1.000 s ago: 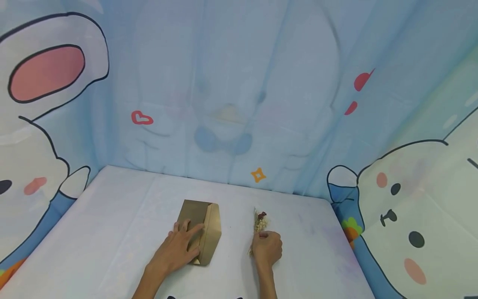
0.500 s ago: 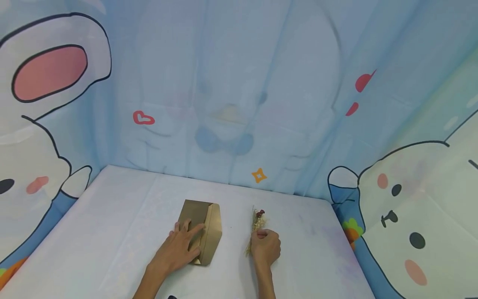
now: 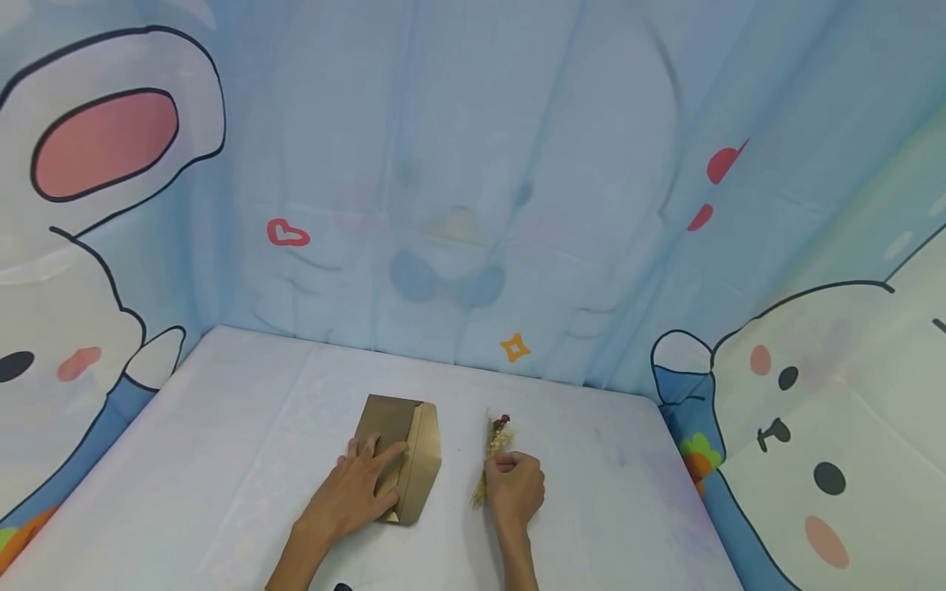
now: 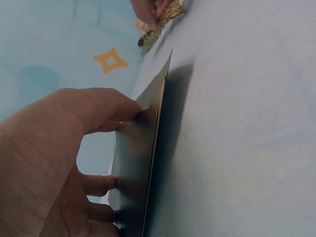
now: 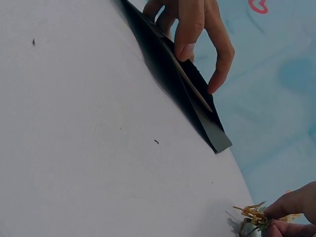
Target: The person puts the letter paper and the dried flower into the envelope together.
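Observation:
A gold envelope (image 3: pixel 424 460) lies on the white-covered table, its pointed flap folded out to the right. My left hand (image 3: pixel 353 491) rests on it with spread fingers, and the fingertips (image 4: pixel 114 181) press the paper in the left wrist view. In the right wrist view the envelope's mouth (image 5: pixel 197 103) gapes slightly along the flap side. To the right of it, my right hand (image 3: pixel 515 490) pinches a small bunch of dried flowers (image 3: pixel 499 439) with pale blooms and dark red heads on top. Its cut stems (image 5: pixel 253 213) stick out below the fingers.
A white cloth (image 3: pixel 606 492) covers the table. Behind it hangs a light blue curtain (image 3: pixel 458 164) printed with cartoon animals. Small dark specks (image 5: pixel 156 141) dot the cloth near the envelope. A dark object (image 3: pixel 342 587) shows at the bottom edge of the head view.
My right hand has moved left toward the envelope, carrying the dried flower bunch with it. The left hand and the envelope have stayed in place.

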### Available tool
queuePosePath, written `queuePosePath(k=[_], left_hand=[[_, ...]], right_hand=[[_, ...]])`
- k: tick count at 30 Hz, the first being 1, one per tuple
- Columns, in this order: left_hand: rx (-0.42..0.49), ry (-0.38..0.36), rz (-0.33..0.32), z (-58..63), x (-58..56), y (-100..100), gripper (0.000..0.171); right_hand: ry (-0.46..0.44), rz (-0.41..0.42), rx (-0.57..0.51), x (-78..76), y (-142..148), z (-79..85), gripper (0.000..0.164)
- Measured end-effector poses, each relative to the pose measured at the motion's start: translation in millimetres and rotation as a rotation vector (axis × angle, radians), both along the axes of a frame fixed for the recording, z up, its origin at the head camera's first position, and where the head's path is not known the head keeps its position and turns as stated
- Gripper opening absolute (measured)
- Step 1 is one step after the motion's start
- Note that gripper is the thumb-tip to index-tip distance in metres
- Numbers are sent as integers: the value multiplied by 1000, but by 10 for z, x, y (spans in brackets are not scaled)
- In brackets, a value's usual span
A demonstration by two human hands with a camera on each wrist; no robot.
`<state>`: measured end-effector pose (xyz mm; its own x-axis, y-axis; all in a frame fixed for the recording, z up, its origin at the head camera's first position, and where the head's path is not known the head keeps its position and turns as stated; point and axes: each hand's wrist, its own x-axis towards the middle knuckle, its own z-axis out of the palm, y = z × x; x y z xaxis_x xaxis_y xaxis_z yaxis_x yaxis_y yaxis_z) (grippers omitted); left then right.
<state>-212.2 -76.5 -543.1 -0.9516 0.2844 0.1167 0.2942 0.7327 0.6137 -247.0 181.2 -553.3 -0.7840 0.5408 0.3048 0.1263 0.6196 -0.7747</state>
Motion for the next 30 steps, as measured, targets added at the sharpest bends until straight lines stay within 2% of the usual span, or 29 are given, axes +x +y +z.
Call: queuePosePath(k=[7, 16, 30], left_hand=[[-4, -3, -3, -6, -5, 2, 63], [0, -16, -6, 4, -2, -8, 61], [-16, 13, -11, -19, -54, -16, 61]], right_hand=[[4, 14, 9, -8, -74, 0, 9], [-2, 83, 3, 3, -185, 53, 6], [-46, 189, 6, 20, -408, 56, 11]])
